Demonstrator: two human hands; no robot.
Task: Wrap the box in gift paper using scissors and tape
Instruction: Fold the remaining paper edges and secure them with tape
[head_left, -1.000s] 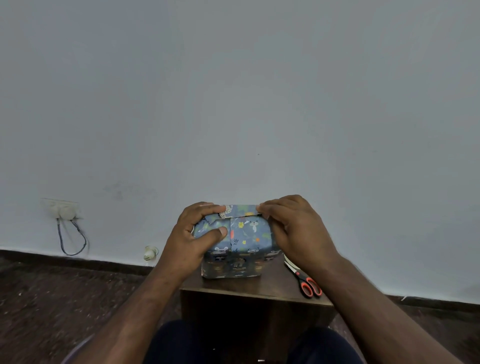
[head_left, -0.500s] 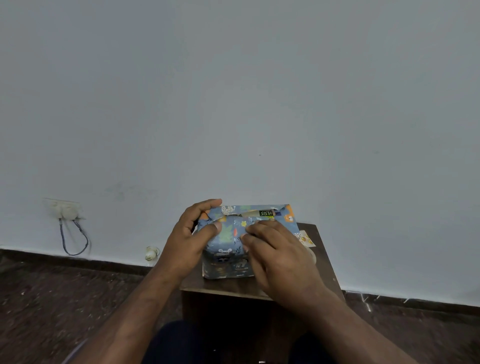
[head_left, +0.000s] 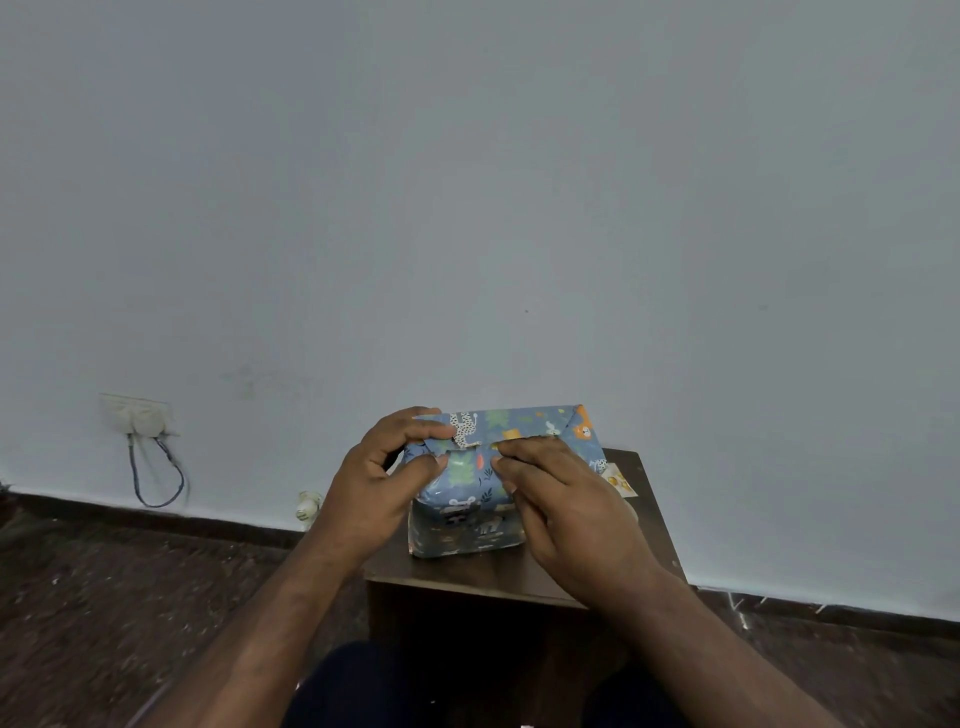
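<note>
I see the box (head_left: 470, 493), already covered in the blue gift paper (head_left: 524, 423), standing on the small dark wooden table (head_left: 641, 512) directly in front of me, close to the wall. Its long axis runs from left to right across my view, and the paper seam lies along this same axis on the top face.

My left hand (head_left: 376, 491) is at the left end of the box. Its fingers curl over the top edge and the thumb presses on the near face, so it grips that end and holds the fold there. My right hand (head_left: 563, 506) lies over the top and the near right part, with the fingers stretched almost flat and the tips pressing on the seam line near the middle. It does not close around anything.

So the seam is just under the right fingertips and continues to the right of them, toward the folded corner at the far right end. I judge the next move is a press or slide along this axis, and the right hand is the nearer one for it. A small paper scrap (head_left: 618, 480) lies on the table just beside the right end. Scissors and tape I cannot see now.
</note>
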